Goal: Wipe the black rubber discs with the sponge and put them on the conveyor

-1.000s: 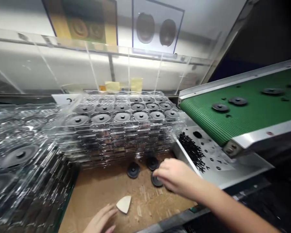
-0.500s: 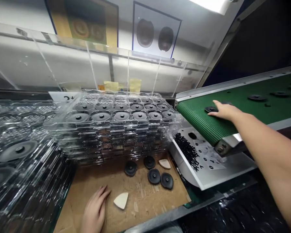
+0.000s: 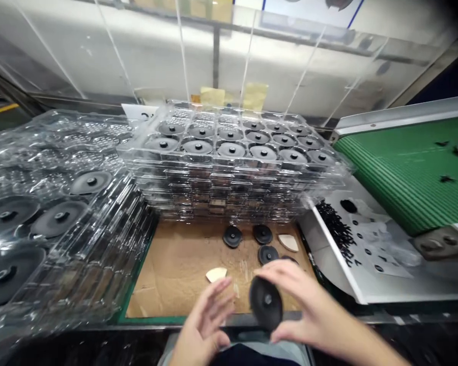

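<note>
My right hand (image 3: 313, 312) pinches a black oval disc (image 3: 266, 303) at its edge, holding it upright above the near edge of the cardboard sheet (image 3: 175, 264). Just to the disc's left, my left hand (image 3: 206, 325) hovers with its fingers apart and holds nothing. Three more black discs (image 3: 232, 236) and two pale wedge-shaped pieces (image 3: 216, 274) lie on the cardboard. Behind them stands a stack of clear trays (image 3: 229, 173); its top tray holds several black discs.
More clear trays (image 3: 53, 218) with larger black discs are piled at the left. A green conveyor belt (image 3: 408, 173) runs at the right above a white chute (image 3: 351, 254) with small black scraps. A clear plastic screen stands at the back.
My right hand left the belt and came back in front of me with a black disc. My left hand lifted off the cardboard toward it. The view tilted down.
</note>
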A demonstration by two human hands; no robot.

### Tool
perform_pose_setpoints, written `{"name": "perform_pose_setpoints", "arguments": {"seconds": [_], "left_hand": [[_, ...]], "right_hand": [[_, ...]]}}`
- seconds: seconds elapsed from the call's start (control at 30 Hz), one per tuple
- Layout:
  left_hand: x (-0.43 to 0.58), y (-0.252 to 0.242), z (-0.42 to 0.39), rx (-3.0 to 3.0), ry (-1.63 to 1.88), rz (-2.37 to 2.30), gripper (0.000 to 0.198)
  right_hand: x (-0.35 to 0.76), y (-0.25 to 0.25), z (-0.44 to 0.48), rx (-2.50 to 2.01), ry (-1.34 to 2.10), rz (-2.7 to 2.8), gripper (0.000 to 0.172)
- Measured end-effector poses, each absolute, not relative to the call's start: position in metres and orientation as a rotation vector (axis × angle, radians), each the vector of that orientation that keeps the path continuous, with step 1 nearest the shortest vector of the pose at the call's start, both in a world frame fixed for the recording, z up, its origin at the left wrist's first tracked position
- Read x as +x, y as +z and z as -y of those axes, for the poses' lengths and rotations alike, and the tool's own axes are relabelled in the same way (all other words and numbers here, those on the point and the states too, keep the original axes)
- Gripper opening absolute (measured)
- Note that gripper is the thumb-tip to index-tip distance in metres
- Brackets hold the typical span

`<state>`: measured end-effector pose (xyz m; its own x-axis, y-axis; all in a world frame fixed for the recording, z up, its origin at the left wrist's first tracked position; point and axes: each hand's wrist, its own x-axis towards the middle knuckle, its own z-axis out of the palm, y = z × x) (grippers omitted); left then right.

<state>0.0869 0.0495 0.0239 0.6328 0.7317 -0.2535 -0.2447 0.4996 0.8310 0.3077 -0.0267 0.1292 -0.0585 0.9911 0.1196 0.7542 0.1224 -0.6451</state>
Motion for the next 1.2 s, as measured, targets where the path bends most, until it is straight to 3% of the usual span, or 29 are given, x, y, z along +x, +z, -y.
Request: {"name": "perform_pose_setpoints", "arguments": {"seconds": [0.13,0.3,0.43,0.6,0.8,0.93,1.2], "left_hand": [[0.089,0.045,-0.033,0.563,0.487,-0.673,0.078],[0.071,0.057,-0.052,0.371,0.425,-0.788,0.078],[0.064,0.055,-0.063,0.259,0.484,-0.782,0.062],[0.063,0.049,-0.077,0.168,0.633,-0.77,0.052],[0.059,0.045,-0.096,0.125,0.744,-0.732,0.049],[0.061,0.048,-0.105,0.145,0.772,-0.768,0.052],[0.075,0.063,-0.103,0.174,0.777,-0.81,0.055]], "right_hand": [[0.244,0.076,0.017,-1.555,1.052,1.457,0.067],[0.214,0.052,0.007,-1.624,1.104,1.24,0.073],[0.22,0.039,-0.002,-1.678,0.924,1.469,0.078],[0.233,0.008,-0.019,-1.932,0.5,1.544,0.038],[0.229,-0.027,-0.023,-1.909,0.435,1.622,0.033],[0.238,-0.015,-0.032,-1.839,0.452,1.606,0.034],[0.226,0.074,-0.053,-1.531,0.391,1.662,0.027]]}}
